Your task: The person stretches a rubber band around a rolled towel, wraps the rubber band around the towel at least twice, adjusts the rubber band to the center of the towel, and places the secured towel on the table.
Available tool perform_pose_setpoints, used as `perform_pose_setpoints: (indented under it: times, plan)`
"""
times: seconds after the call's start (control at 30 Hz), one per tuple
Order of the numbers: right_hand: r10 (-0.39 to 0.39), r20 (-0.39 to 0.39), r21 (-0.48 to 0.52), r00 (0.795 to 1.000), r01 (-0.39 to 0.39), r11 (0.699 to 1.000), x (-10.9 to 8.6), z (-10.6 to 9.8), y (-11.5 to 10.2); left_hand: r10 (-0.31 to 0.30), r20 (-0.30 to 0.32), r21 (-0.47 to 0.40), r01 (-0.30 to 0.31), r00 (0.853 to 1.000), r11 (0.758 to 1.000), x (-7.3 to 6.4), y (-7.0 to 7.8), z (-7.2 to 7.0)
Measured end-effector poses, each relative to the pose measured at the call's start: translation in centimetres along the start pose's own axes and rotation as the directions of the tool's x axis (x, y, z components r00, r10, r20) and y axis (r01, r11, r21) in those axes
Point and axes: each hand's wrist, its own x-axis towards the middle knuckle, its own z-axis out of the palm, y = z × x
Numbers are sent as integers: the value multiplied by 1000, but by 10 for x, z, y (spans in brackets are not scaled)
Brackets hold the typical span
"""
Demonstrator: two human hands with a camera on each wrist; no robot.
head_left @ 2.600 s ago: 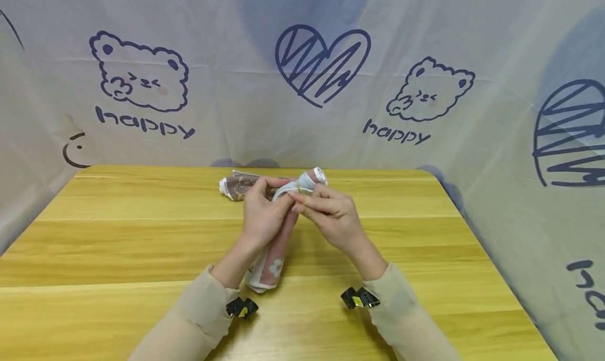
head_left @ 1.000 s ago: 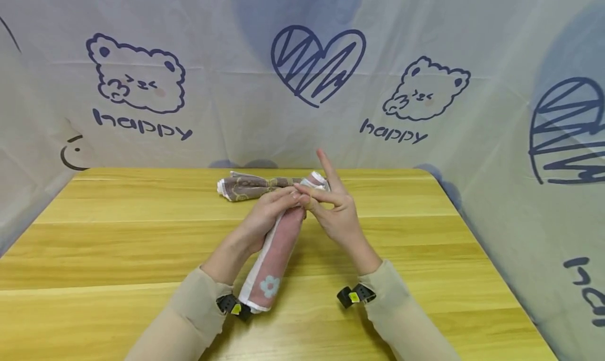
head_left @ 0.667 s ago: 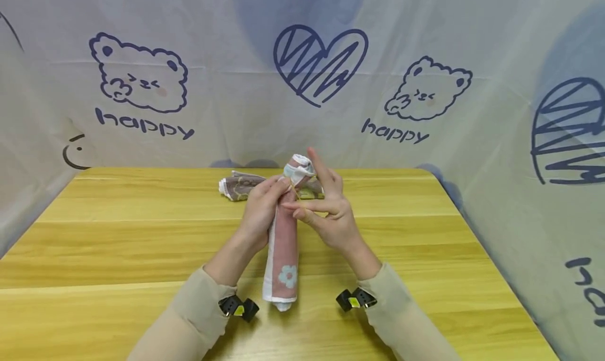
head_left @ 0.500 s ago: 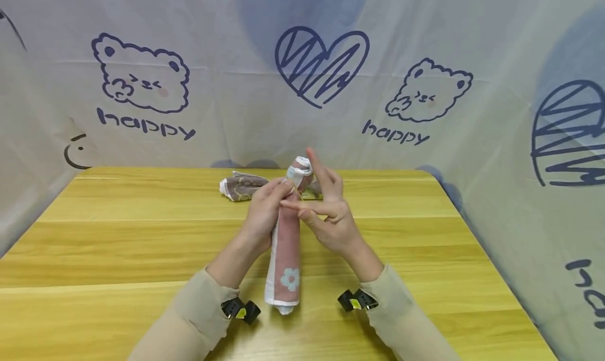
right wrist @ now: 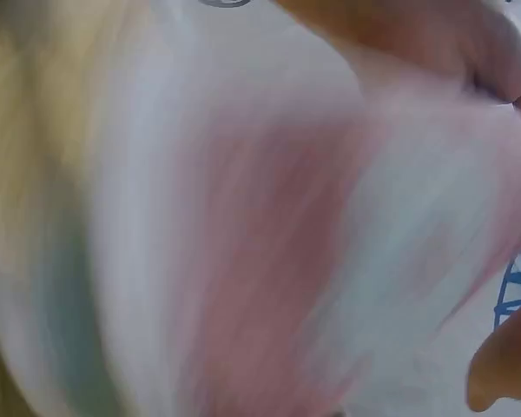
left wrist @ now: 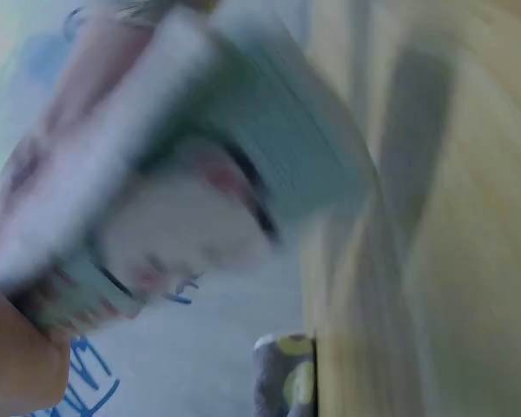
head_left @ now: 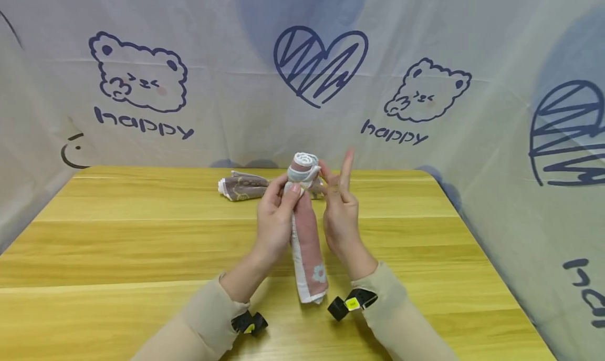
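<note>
A pink rolled towel (head_left: 309, 235) with white edging and a pale blue flower hangs between the hands, its coiled end up. My left hand (head_left: 275, 216) grips it near the top, thumb across the bunched neck. A thin yellow rubber band (head_left: 303, 189) lies at that neck, running toward my right hand (head_left: 341, 214). That hand stands at the towel's right side, one finger raised, others at the band and behind the roll. In the left wrist view the towel's greenish side (left wrist: 304, 139) is blurred; the right wrist view shows its pink side (right wrist: 260, 243), also blurred.
A brown patterned rolled towel (head_left: 243, 186) lies behind the hands near the back edge of the wooden table (head_left: 142, 245); its right part is mostly hidden. A printed cloth curtain (head_left: 227, 98) stands behind the table and along its sides.
The pink towel's lower end has swung right and its coiled top now faces me. My left hand has shifted right and up; my right hand has turned more upright, moving from the towel's front to its right side.
</note>
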Motion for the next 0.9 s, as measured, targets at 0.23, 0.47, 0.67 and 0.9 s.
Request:
perform_pose_setpoints:
  times: [0.23,0.47,0.67,0.9]
  plan:
    - [161,-71,203,984,-144,968,7,2,-2,234,129,157,-253,964,955,-1,-11,-6]
    - [33,2,69,999,-33,997,10,-10,-7,389,284,309,-468,876,828,8,-16,-16]
    - [-177,88,-154,980,189,970,13,-22,-17,472,381,446,-605,796,660,12,-11,-20]
    - [-235,246,-398,940,319,860,19,-36,-25,465,522,619,-693,715,370,16,1,-29]
